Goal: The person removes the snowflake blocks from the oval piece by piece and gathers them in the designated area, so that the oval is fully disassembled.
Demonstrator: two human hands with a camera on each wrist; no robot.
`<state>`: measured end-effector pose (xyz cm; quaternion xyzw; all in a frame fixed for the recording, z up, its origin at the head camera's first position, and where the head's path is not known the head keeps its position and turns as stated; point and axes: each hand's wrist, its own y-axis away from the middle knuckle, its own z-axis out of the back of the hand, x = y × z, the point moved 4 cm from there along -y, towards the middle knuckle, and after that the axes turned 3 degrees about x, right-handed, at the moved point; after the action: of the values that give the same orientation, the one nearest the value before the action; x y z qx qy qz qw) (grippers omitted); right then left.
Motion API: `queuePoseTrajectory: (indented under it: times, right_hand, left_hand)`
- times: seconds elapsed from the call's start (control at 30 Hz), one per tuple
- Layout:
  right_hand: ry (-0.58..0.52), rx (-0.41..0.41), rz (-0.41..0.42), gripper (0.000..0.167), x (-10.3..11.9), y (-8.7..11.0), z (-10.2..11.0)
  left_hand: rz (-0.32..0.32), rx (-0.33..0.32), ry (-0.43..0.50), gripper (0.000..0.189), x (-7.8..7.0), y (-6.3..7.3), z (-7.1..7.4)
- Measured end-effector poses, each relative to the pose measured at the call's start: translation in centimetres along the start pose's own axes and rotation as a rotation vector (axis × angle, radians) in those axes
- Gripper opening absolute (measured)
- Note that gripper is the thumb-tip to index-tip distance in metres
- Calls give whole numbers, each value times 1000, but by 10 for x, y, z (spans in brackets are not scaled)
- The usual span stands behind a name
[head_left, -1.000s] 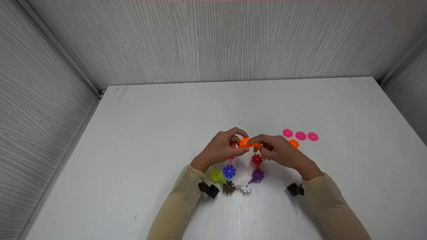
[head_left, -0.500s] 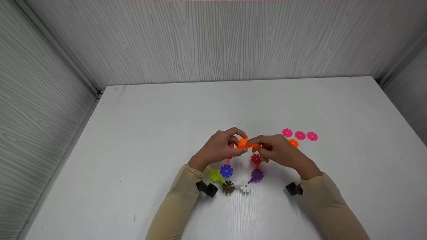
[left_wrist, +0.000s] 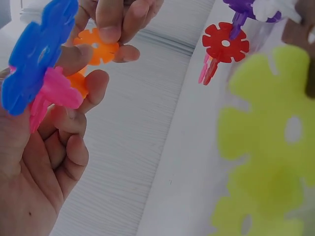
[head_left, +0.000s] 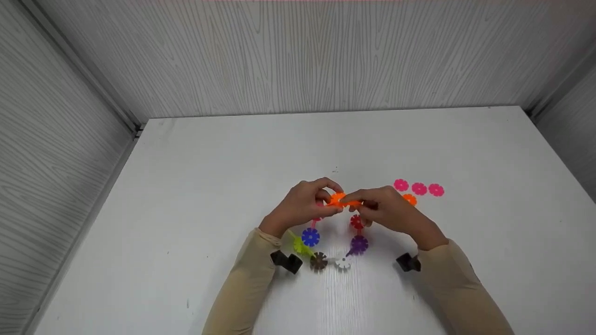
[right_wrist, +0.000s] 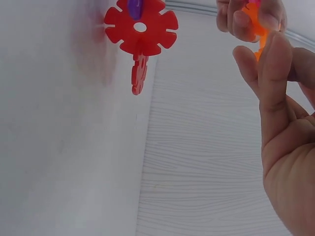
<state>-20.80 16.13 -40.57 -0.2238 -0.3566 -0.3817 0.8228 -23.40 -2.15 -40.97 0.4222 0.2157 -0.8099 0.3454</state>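
My left hand (head_left: pixel 301 203) pinches an orange slotted plastic disc (head_left: pixel 337 199), raised above the table. Joined to it are pink pieces (left_wrist: pixel 59 89) and a blue flower-shaped disc (left_wrist: pixel 39 59), which hang under the left palm. Facing it, my right hand (head_left: pixel 390 210) grips a second orange disc (left_wrist: pixel 101 46) between thumb and fingers. The two orange discs meet edge to edge between the fingertips; their joint is partly hidden by fingers. Below the hands stretches a linked chain: yellow-green (head_left: pixel 301 245), brown (head_left: pixel 319 262), white (head_left: pixel 343 263), purple (head_left: pixel 359 244) and red (head_left: pixel 357 222) discs.
To the right of the right hand, three pink discs (head_left: pixel 419 188) lie in a row on the white table (head_left: pixel 233 158), with a loose orange disc (head_left: pixel 409 200) just in front of them. Wood-grain panels (head_left: pixel 298 56) stand behind and at both sides.
Both hands have shifted slightly left, still gripping the orange discs. The hanging blue disc has swung a little left, over toward the yellow-green one.
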Motion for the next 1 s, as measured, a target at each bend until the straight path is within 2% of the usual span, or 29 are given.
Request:
queuePoseTrajectory:
  times: [0.07, 0.27, 0.4, 0.53, 0.7, 0.8, 1.0]
  right_hand:
    - [1, 7, -2, 29, 1, 0, 0]
    - [3, -22, 13, 28, 5, -1, 0]
    - [-3, -10, 18, 28, 6, -1, 0]
    - [-7, 14, 13, 28, 6, -2, -1]
    - [3, 26, 34, 27, 8, -3, -2]
    - [6, 24, 22, 26, 9, -3, -2]
    - [21, -5, -13, 29, 5, -4, -4]
  left_hand:
    - [15, 10, 17, 30, 1, 0, 1]
    - [30, -28, -36, 31, 0, -1, 2]
    - [50, -21, -41, 32, 0, -1, 3]
    - [45, 10, -4, 31, 2, 0, 4]
    - [0, 43, 78, 30, 1, 1, 6]
    - [-15, 28, 78, 29, 1, 1, 7]
    - [3, -24, 20, 31, 3, 0, 7]
